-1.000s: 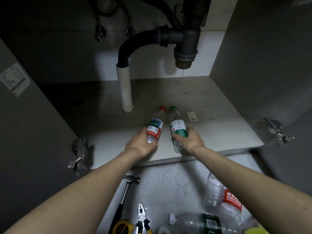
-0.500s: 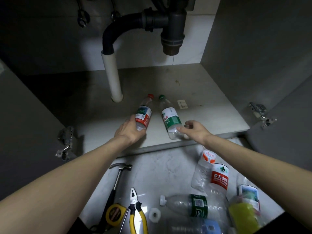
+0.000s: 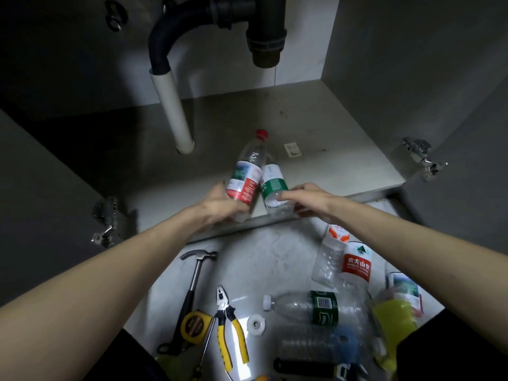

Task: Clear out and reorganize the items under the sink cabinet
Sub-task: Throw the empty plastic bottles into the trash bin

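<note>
At the frame centre, my left hand point(image 3: 220, 204) holds the red-capped bottle point(image 3: 247, 174); my right hand point(image 3: 305, 199) pinches the green-labelled bottle point(image 3: 275, 188). They seem empty, light, easily crushed; I grip mid-body.

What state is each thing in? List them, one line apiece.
Red-capped bottle: capped, tilted, gripped by left hand.
Green-label bottle: tilted, leaning against the red-capped one, held by right hand.
Dark-label bottle: capped, lying on its side on the floor.
Pliers: jaws closed, lying flat.
Hammer: lying flat.
</note>
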The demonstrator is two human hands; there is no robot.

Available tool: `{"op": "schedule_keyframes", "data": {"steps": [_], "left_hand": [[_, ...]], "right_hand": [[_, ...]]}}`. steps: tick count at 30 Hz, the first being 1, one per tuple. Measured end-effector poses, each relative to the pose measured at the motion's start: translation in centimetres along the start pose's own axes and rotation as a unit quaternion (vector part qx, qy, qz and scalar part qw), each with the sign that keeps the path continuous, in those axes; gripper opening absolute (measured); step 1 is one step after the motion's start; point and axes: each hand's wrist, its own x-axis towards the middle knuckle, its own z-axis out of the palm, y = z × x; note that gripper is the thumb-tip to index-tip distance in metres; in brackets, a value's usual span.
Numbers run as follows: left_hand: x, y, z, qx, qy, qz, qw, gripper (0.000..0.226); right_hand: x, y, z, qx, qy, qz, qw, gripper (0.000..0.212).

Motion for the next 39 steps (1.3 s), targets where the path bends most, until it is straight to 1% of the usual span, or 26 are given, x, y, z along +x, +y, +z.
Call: {"op": "schedule_keyframes", "data": {"steps": [2,3,5,7,9,11,13,15,18,21,22,25,28,30,33,36,39], "left_hand": [[-1.4,0.8,0.4,-0.013,-0.085,0.002,0.996,0.046],[-1.9,1.1,0.8,-0.041,-0.118,0.000,0.992,0.042],[-2.2,1.7,1.6,-0.109,-0.160,-0.001,0.981,0.042],[-2.2,2.3,2.4,-0.145,-0.180,0.004,0.973,0.039],[-2.1,3.0,3.3,-0.174,-0.204,0.025,0.963,0.037],[-2.5,3.8,4.3,-0.173,-0.206,0.058,0.961,0.048],[-3.2,4.8,4.7,-0.157,-0.202,0.092,0.962,0.061],[-4.4,5.6,4.5,-0.151,-0.202,0.102,0.962,0.061],[-6.4,6.2,4.3,-0.144,-0.191,0.103,0.965,0.060],[-7.4,5.6,4.8,-0.161,-0.195,0.076,0.965,0.081],[-7.5,5.3,5.2,-0.182,-0.200,0.066,0.960,0.082],[-7.6,4.1,7.1,-0.234,-0.201,0.057,0.949,0.070],[-8.1,2.8,9.5,-0.232,-0.185,0.096,0.950,0.056],[-8.1,2.1,10.7,-0.215,-0.163,0.120,0.955,0.055],[-8.2,1.7,11.5,-0.142,-0.137,0.154,0.968,0.064],[-8.9,2.1,11.9,-0.081,-0.143,0.166,0.972,0.069],[-10.8,3.7,11.4,-0.040,-0.155,0.161,0.974,0.061]], "right_hand": [[-1.4,0.3,-0.1,0.043,-0.062,0.038,0.996,0.067],[-2.1,0.8,-0.3,0.071,-0.084,0.052,0.993,0.068],[-3.3,1.9,-1.3,0.128,-0.115,0.071,0.982,0.056],[-4.4,2.7,-2.5,0.136,-0.131,0.071,0.980,0.042],[-5.3,2.9,-3.7,0.120,-0.130,0.047,0.983,0.039],[-6.2,2.5,-4.9,0.110,-0.126,0.012,0.986,0.046],[-7.3,1.5,-6.0,0.102,-0.138,-0.012,0.985,0.055],[-8.7,0.4,-6.6,0.085,-0.152,-0.021,0.985,0.057],[-11.3,-0.5,-6.2,0.033,-0.133,-0.035,0.990,0.052],[-13.7,0.0,-5.5,0.011,-0.118,-0.046,0.992,0.048],[-14.3,0.5,-5.3,0.005,-0.114,-0.051,0.992,0.048],[-15.3,3.2,-4.8,-0.013,-0.083,-0.065,0.994,0.056],[-15.5,6.8,-3.7,-0.011,-0.037,-0.075,0.996,0.062],[-15.3,8.9,-3.1,-0.002,-0.002,-0.092,0.996,0.061],[-15.0,10.6,-3.1,-0.004,0.027,-0.120,0.992,0.062],[-15.7,11.3,-3.2,0.006,0.039,-0.134,0.990,0.066],[-17.9,10.7,-3.8,0.015,0.069,-0.144,0.987,0.061]]}}
